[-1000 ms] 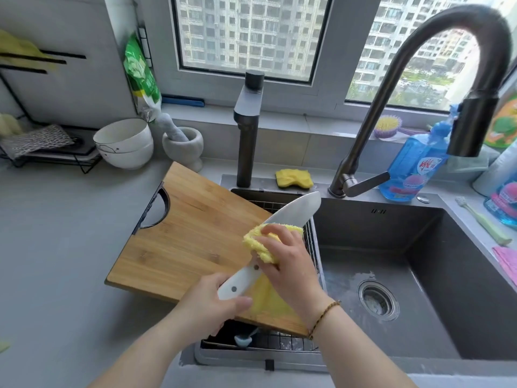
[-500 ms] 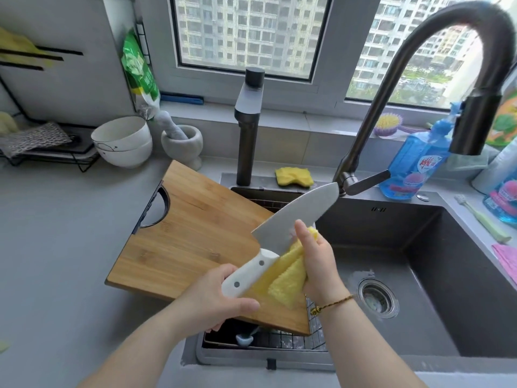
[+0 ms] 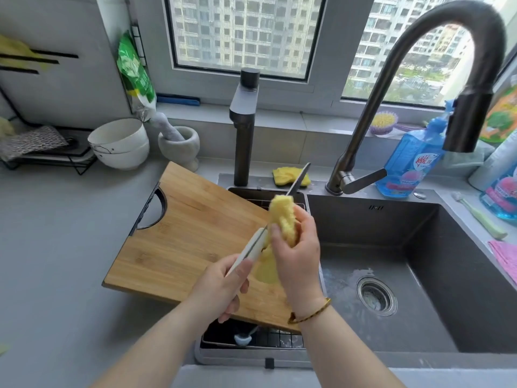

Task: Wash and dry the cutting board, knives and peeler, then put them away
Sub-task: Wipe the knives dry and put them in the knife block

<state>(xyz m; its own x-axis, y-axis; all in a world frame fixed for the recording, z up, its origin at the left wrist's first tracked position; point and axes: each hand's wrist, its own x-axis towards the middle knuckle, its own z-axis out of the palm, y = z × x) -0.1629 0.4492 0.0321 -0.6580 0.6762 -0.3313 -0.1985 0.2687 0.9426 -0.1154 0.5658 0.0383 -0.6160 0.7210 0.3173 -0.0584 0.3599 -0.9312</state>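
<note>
Nearest, the left hand point(image 3: 221, 287) is curled round the white handle of the knife point(image 3: 249, 251), holding it steady with the blade pointing away from the body, probably to keep the edge clear of the wrists. Just beyond, the right hand point(image 3: 296, 253) clenches a yellow cloth point(image 3: 282, 217) folded over the blade, which runs through that grip so only its tip shows past the cloth. Underneath lies the cutting board point(image 3: 190, 233), bridging the counter and the sink point(image 3: 363, 228) — seemingly waiting its turn.
</note>
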